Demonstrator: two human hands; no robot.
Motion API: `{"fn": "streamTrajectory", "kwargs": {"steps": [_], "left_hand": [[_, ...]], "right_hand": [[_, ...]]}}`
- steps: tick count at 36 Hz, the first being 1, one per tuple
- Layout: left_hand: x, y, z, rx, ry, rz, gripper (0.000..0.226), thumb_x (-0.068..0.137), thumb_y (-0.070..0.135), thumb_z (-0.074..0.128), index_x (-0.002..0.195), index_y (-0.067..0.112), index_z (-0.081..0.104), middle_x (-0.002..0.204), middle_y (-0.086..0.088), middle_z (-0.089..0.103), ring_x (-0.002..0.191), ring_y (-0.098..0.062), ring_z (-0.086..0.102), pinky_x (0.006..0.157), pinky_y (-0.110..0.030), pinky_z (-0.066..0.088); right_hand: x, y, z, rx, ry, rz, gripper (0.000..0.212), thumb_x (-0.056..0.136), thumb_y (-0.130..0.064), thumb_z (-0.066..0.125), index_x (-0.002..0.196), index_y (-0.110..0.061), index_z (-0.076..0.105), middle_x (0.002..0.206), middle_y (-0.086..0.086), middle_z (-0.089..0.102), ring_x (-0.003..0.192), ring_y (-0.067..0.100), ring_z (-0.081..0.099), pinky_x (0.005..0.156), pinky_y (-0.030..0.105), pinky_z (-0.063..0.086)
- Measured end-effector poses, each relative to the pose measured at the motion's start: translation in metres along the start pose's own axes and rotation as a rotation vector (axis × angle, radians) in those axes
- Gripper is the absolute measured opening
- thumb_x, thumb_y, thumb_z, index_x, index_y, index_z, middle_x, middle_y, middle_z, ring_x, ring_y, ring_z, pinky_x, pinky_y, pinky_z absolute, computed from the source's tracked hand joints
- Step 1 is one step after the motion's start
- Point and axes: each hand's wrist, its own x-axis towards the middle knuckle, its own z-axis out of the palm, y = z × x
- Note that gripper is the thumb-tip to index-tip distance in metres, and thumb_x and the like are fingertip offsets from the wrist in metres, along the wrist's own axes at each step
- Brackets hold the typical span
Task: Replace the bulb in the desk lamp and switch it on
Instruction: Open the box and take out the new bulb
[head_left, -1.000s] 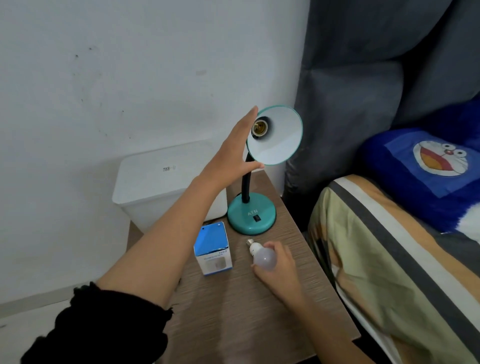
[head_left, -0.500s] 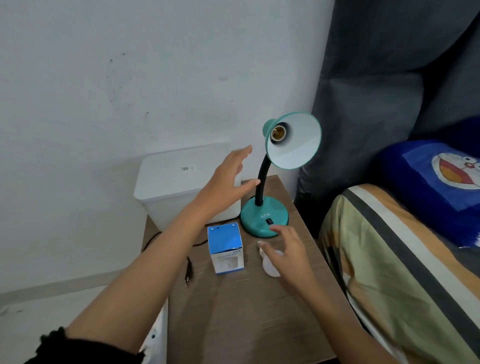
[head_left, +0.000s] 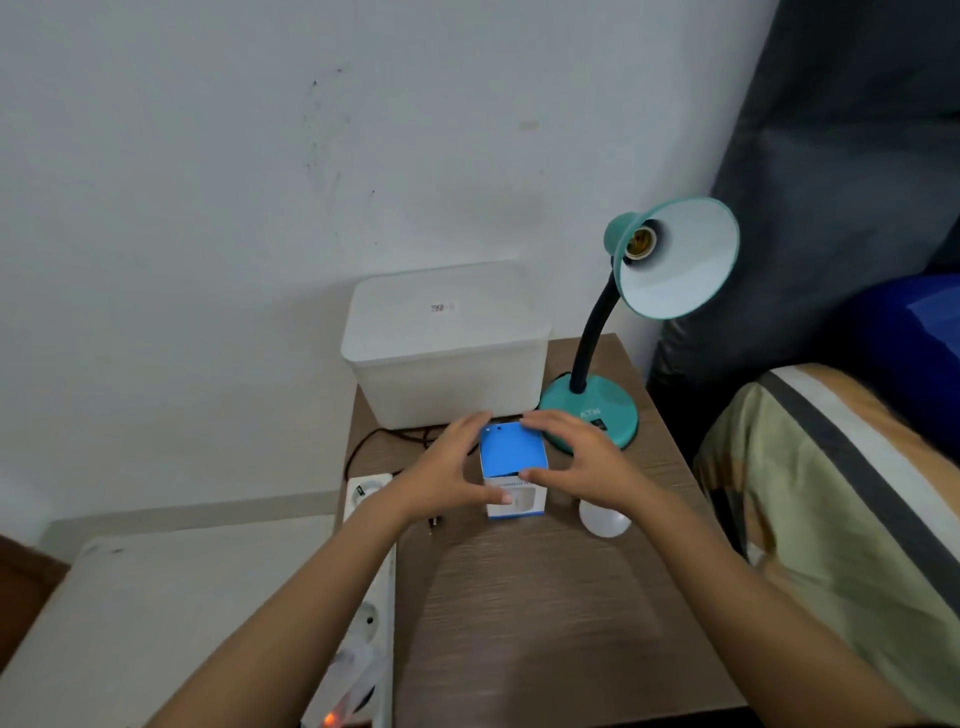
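The teal desk lamp stands at the back right of the wooden bedside table. Its shade faces me and the socket is bare. A small blue and white bulb box stands upright in front of the lamp base. My left hand wraps its left side, thumb on the front face. My right hand holds its right side, with fingers over the top back edge. A loose white bulb lies on the table just right of the box, partly under my right wrist.
A white lidded plastic bin sits at the back of the table against the wall. A black cord and loose plug lie left of the box. A power strip hangs along the table's left edge. A bed with a striped blanket is on the right.
My left hand has come down from the lamp shade to the box. My right hand has let go of the white bulb and moved left onto the box. The view has tilted down.
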Motion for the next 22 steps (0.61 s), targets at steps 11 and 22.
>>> {"fn": "streamTrajectory", "kwargs": {"steps": [11,22], "left_hand": [[0.01,-0.011,0.011,-0.08,0.092,0.04,0.084,0.072,0.032,0.078,0.141,0.018,0.033,0.141,0.002,0.036,0.128,-0.009,0.037,0.104,-0.021,0.034],[0.009,-0.014,0.014,-0.129,0.127,0.052,0.086,0.07,0.025,0.08,0.141,0.021,0.031,0.143,0.004,0.038,0.124,-0.003,0.037,0.102,-0.021,0.037]], "right_hand": [[0.001,0.003,0.001,-0.082,0.022,-0.023,0.061,0.078,-0.043,0.068,0.132,-0.021,0.05,0.138,-0.007,0.046,0.127,0.01,0.041,0.106,0.026,0.032],[0.005,-0.009,-0.001,0.114,0.182,-0.003,0.033,0.087,-0.032,0.059,0.113,-0.014,0.066,0.112,0.001,0.069,0.104,0.009,0.06,0.092,0.024,0.049]]}}
